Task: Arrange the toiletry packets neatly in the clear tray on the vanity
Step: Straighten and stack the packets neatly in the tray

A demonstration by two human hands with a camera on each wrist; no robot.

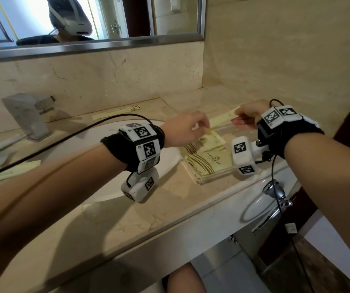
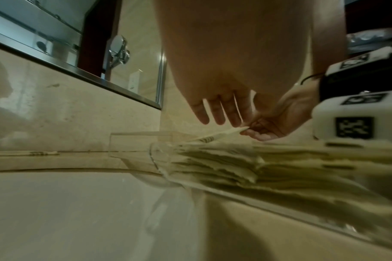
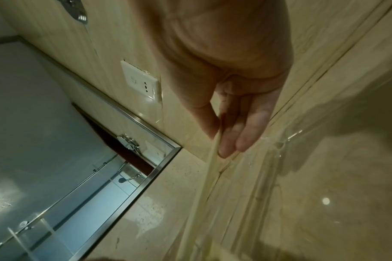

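Beige marble vanity top fills the lower centre of the head view, its front edge running from lower left up to the right, a matching marble backsplash and side wall behind and to the right. White basin sunk into the counter at centre left, chrome faucet in the left middle, framed mirror across the top left. Chrome towel ring hangs below the counter edge, lower right. Clear tray sits right of centre on the counter, just beside the basin rim and near the front edge; flat pale-yellow packets with brown wave print lie stacked inside, edges not flush in the left wrist view. Both hands hold one long thin packet over the far side of the tray. Left hand grips its near end, though the contact is hidden; the other fingers hang loose and straight. Right hand pinches the far end between thumb and fingers, seen edge-on in the right wrist view. Another long packet lies flat at the back of the counter behind the basin, well apart from the tray; more long packets lie at the left edge of the frame. Bare counter shows in front of the basin and between tray and side wall. Wall socket sits upper centre-left of the right wrist view.
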